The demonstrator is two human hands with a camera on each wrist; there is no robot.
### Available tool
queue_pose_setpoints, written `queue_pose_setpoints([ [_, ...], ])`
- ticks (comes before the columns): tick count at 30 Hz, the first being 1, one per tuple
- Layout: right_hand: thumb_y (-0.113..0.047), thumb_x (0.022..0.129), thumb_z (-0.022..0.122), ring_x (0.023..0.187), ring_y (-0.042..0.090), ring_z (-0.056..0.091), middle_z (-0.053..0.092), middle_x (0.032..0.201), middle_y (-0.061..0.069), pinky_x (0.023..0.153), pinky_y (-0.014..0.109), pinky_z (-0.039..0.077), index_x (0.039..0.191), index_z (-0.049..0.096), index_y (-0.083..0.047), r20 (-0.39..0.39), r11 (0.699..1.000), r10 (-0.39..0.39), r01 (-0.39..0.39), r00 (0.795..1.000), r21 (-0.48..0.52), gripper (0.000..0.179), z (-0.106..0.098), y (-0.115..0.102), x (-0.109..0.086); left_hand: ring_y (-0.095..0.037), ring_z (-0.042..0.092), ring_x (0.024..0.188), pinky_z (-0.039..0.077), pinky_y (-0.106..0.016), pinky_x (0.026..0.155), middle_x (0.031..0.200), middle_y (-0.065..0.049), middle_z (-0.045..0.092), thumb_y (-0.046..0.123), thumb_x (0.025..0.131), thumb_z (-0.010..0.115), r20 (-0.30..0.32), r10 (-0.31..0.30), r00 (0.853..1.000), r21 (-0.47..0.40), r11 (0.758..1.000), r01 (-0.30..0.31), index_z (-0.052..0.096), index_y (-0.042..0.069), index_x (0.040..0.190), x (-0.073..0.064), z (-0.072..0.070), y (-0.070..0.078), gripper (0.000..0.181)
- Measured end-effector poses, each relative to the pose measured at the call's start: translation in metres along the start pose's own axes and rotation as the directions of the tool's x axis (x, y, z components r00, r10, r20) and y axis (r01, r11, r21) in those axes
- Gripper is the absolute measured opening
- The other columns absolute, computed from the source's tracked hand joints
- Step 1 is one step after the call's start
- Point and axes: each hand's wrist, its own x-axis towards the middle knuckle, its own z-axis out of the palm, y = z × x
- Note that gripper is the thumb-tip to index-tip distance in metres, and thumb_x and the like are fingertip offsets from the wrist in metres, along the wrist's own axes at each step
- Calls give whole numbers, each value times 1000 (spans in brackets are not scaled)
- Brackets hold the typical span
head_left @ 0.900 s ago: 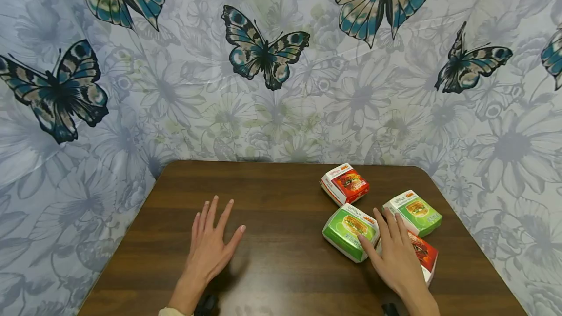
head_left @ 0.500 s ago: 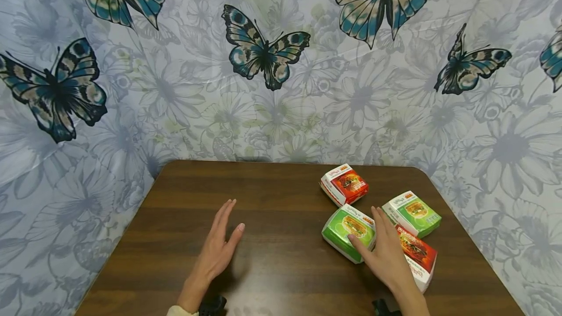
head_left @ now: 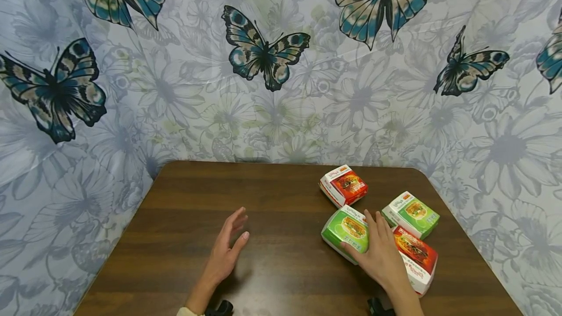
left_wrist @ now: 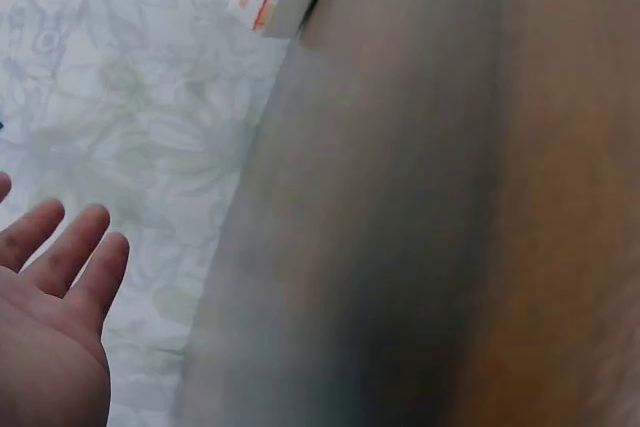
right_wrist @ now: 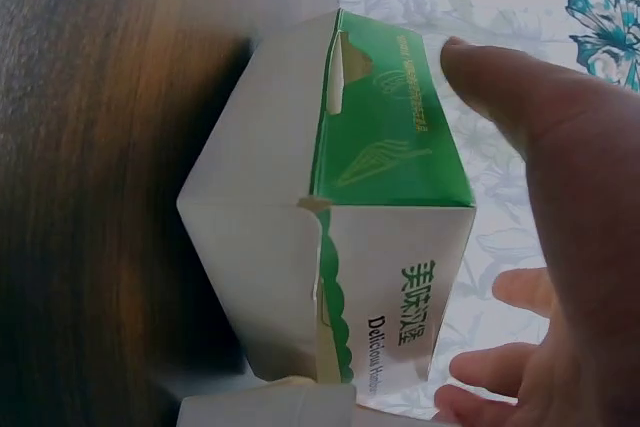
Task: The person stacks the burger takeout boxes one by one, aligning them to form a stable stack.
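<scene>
My right hand point(head_left: 383, 260) reaches over the near green burger box point(head_left: 341, 232), its fingers loosely extended and covering the box's right side in the head view. In the right wrist view the thumb point(right_wrist: 540, 97) is above the green box point(right_wrist: 395, 137), with a gap between them; lower down, the other fingers curve slightly. A red-and-white burger box point(head_left: 417, 257) lies just right of this hand. Over the left half of the table, my left hand point(head_left: 223, 256) holds nothing, palm turned inward and fingers relaxed.
Another red burger box point(head_left: 347, 184) lies behind the near green one, and a second green box point(head_left: 411, 213) is to the right. All are on the brown wooden table point(head_left: 246, 184). A butterfly-patterned cloth point(head_left: 175, 111) hangs behind the table's far edge.
My right hand has slid left, uncovering more of the red box beside it. The left hand has shifted right and slightly nearer, turning its palm inward. The boxes stay about where they were.
</scene>
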Motion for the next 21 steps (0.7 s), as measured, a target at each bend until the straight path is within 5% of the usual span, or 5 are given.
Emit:
queue_pose_setpoints([
  [16, -75, 79, 73, 134, 51, 46, 50, 147, 29, 108, 67, 39, 157, 37, -4, -57, 995, -51, 46, 997, -86, 112, 6, -2, 0, -36, 55, 133, 49, -44, 107, 150, -22, 51, 5, 102, 59, 78, 47, 996, -67, 997, -42, 45, 9, 152, -7, 13, -13, 52],
  [21, -74, 77, 76, 134, 47, 45, 50, 146, 25, 107, 65, 41, 154, 41, -6, -85, 997, -62, 58, 994, -50, 109, 7, -6, -2, -36, 54, 134, 48, -44, 108, 150, -23, 50, 4, 101, 60, 113, 40, 993, -79, 996, -32, 44, 16, 153, -10, 15, -14, 56],
])
